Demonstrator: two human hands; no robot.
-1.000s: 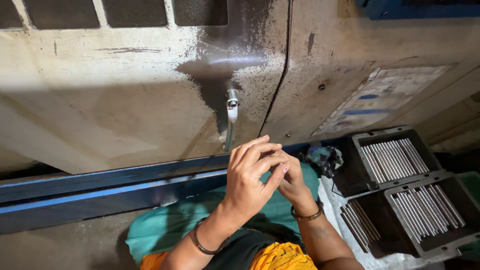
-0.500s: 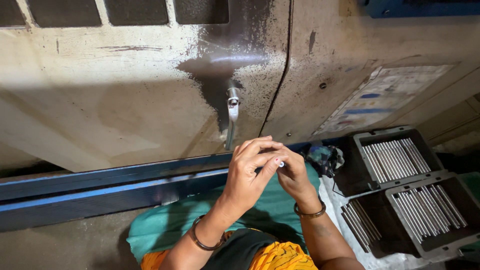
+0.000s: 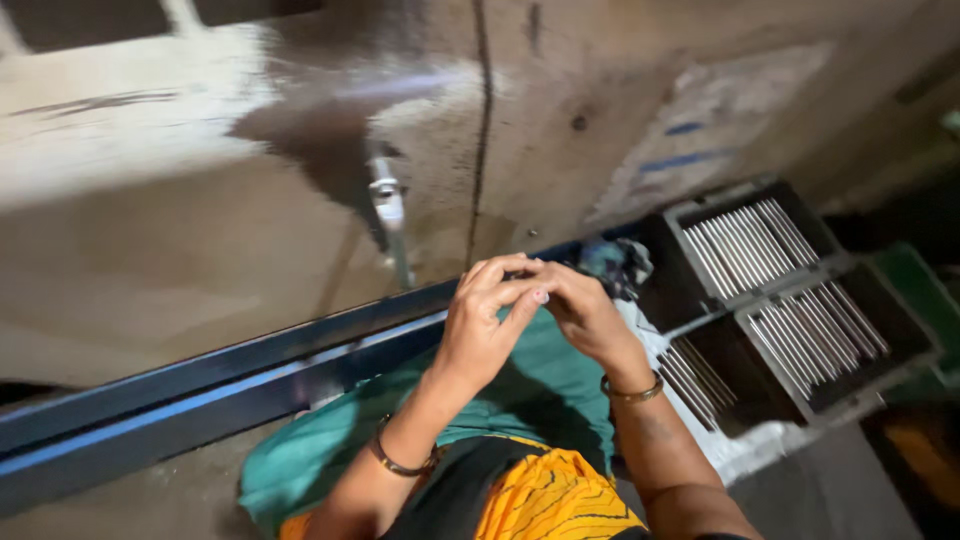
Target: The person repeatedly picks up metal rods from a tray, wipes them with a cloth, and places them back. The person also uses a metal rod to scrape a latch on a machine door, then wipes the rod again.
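Hands (image 3: 535, 315) pressed together, fingertips touching, above teal cloth (image 3: 560, 375)

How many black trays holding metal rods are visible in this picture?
3, all at the right. Upper tray lies farthest back, middle tray sits below and right of it, and lower-left tray lies beside the right forearm. More may be hidden.

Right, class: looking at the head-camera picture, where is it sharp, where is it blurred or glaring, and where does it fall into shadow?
Head view: the left hand and right hand are fairly sharp; the wall behind is smeared by motion blur, with pale glare at upper left; the metal rods catch light in their dark trays; the right edge and lower corners sink into shadow.
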